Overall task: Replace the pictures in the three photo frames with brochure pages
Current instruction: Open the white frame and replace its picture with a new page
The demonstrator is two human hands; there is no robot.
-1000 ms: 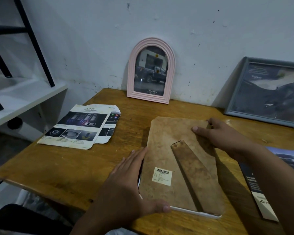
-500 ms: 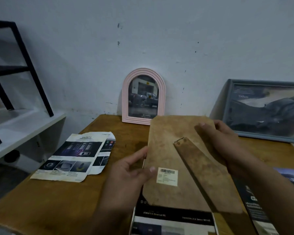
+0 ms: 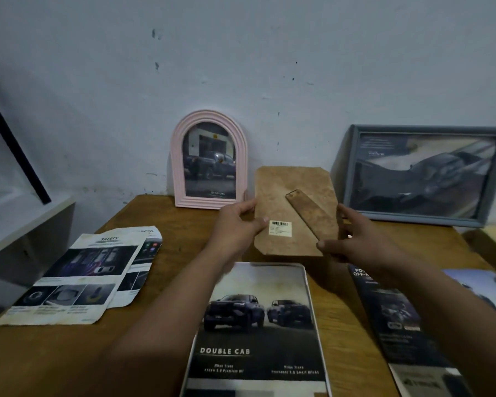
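- Backing board (image 3: 294, 213) held upright at frame centre, above the white frame (image 3: 309, 310) holding the brochure page.
- Left hand (image 3: 236, 224) and right hand (image 3: 355, 242) pinch its side edges.
- Judged stiff, light; edge grip suits.

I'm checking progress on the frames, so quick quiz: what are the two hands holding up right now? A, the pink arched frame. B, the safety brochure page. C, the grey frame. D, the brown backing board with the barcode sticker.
D: the left hand and right hand grip the edges of the brown backing board, its barcode sticker facing the camera.
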